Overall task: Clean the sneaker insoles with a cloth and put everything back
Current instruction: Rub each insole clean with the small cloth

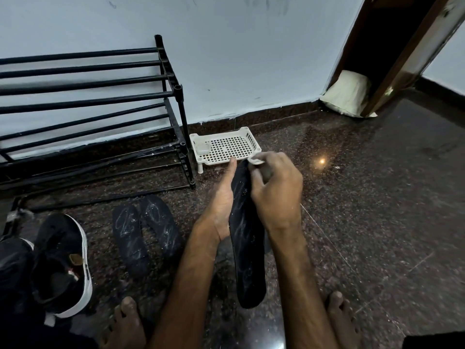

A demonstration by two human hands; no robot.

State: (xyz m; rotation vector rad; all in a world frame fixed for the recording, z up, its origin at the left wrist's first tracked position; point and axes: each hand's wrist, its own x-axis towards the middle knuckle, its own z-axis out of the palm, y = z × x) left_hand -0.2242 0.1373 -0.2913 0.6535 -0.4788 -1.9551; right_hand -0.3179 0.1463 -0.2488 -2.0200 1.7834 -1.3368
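A black insole [247,248] streaked with white marks is held up lengthwise in front of me. My left hand [221,205] supports it from the left and behind, thumb stretched along its edge. My right hand [276,192] is curled over the insole's far tip and grips a small grey cloth [267,172] against it. Two more black insoles [129,238] [161,222] lie side by side on the floor to the left. A black sneaker [63,260] with a white sole stands at the far left.
A black metal shoe rack [173,89] stands against the wall at left. Beside it, a white perforated tray [251,138] holds a small white block [202,147]. A pale cushion [348,93] leans by the door frame. My bare feet [125,321] [339,313] rest on the dark stone floor.
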